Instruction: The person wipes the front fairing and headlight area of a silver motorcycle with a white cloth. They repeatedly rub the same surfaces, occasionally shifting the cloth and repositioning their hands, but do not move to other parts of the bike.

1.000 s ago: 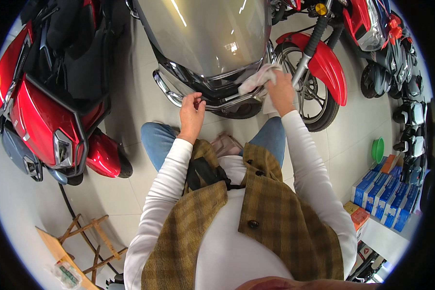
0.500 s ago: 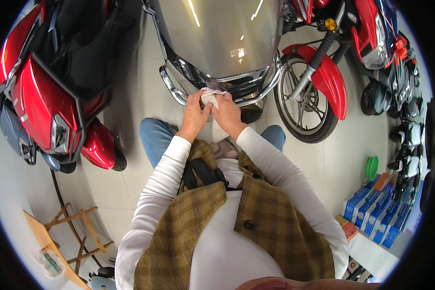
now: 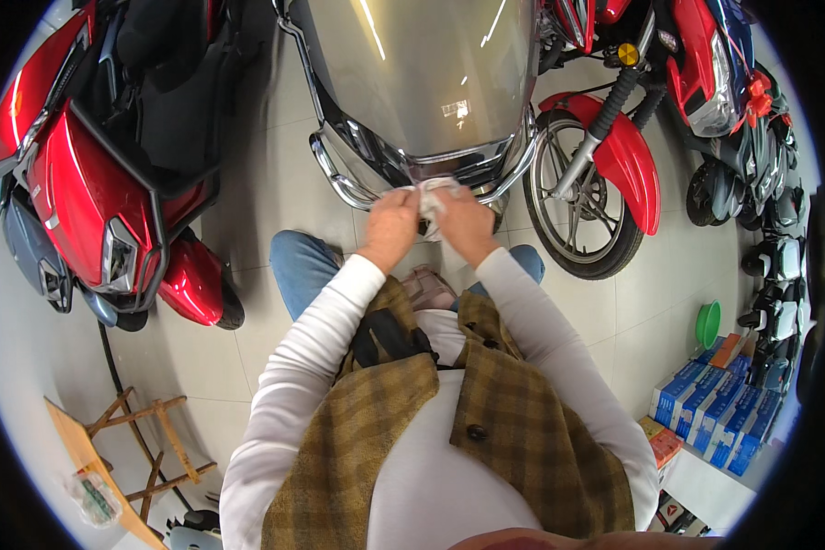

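1. The left hand [image 3: 392, 229] and right hand [image 3: 468, 225] are both gripping the white cloth [image 3: 434, 199], neither standing clearly nearer.
2. The crumpled cloth is hanging between them, beside the chrome bar [image 3: 339, 186].

The cloth [image 3: 435, 191] I am holding is looking whitish. I am wearing a vest [image 3: 532, 431] with checks in darker and lighter olive-brown, a white shirt [image 3: 403, 458] and blue jeans [image 3: 298, 266]. The scooter body [image 3: 422, 82] before me is shining greyish gold, and its front rail [image 3: 335, 179] is gleaming silver. The left scooter [image 3: 87, 202] is showing bright red with a black frame [image 3: 164, 247]; a mudguard [image 3: 628, 160] at right is also showing red. I am seeing a green bowl [image 3: 708, 324], blue-and-white boxes [image 3: 701, 412] and a pale beige floor [image 3: 220, 367].
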The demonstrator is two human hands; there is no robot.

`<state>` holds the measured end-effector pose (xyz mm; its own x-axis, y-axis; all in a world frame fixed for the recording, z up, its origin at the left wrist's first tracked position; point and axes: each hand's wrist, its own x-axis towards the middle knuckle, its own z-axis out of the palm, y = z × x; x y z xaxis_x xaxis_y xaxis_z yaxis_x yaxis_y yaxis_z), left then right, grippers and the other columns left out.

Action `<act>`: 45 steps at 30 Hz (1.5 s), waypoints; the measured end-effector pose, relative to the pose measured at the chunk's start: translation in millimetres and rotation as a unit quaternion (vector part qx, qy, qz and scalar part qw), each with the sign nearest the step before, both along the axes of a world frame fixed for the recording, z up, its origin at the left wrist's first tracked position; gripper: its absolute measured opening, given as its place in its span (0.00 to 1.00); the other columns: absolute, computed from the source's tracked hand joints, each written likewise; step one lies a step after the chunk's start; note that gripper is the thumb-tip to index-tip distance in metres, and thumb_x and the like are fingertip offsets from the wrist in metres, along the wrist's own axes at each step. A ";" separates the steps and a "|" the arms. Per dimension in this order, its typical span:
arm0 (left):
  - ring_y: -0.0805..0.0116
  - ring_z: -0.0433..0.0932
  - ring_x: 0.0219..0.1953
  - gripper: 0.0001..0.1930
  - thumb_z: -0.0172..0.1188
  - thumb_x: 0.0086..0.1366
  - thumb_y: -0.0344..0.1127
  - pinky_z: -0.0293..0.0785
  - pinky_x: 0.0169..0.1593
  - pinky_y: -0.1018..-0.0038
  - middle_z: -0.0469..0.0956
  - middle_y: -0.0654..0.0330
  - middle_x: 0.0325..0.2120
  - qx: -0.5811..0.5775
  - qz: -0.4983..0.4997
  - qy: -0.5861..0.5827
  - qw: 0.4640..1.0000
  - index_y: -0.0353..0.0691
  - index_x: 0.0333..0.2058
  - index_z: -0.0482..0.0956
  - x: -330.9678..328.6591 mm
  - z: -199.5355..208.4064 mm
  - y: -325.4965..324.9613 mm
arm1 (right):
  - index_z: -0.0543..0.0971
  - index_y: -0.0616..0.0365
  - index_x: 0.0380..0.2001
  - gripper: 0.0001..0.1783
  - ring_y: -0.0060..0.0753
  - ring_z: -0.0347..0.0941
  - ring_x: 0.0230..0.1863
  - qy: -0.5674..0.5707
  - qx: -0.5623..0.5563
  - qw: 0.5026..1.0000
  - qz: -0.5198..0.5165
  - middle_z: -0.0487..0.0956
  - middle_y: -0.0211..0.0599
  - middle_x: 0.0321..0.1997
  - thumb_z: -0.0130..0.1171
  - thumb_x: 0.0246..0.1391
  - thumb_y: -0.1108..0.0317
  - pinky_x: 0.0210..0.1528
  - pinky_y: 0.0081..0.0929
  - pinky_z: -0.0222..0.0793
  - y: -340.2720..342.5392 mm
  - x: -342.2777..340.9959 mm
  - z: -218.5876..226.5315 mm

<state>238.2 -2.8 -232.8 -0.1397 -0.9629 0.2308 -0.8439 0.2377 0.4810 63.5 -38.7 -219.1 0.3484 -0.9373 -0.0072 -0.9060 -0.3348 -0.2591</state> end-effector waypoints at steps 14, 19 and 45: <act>0.43 0.69 0.65 0.31 0.66 0.61 0.28 0.65 0.69 0.59 0.70 0.43 0.63 0.089 -0.098 0.171 0.976 0.34 0.64 0.70 -46.2 -9.6 6.5 | 0.78 0.54 0.48 0.20 0.56 0.83 0.38 0.071 -0.042 0.990 -0.118 0.80 0.53 0.48 0.62 0.57 0.54 0.38 0.51 0.79 -52.3 -71.0 -2.8; 0.53 0.74 0.62 0.29 0.67 0.63 0.30 0.72 0.62 0.64 0.75 0.48 0.59 0.168 0.003 0.302 0.938 0.32 0.62 0.72 -18.7 -8.1 25.4 | 0.78 0.59 0.38 0.19 0.52 0.84 0.34 -0.001 -0.068 0.996 -0.064 0.83 0.48 0.38 0.65 0.55 0.53 0.34 0.46 0.79 -13.0 -16.8 -14.9; 0.38 0.77 0.56 0.25 0.59 0.58 0.22 0.75 0.61 0.57 0.77 0.38 0.54 -0.046 0.011 0.137 0.989 0.35 0.57 0.77 -7.3 -16.2 6.6 | 0.75 0.53 0.55 0.24 0.58 0.82 0.45 -0.082 0.120 0.989 0.001 0.84 0.51 0.43 0.55 0.61 0.51 0.47 0.54 0.75 14.4 20.6 -3.1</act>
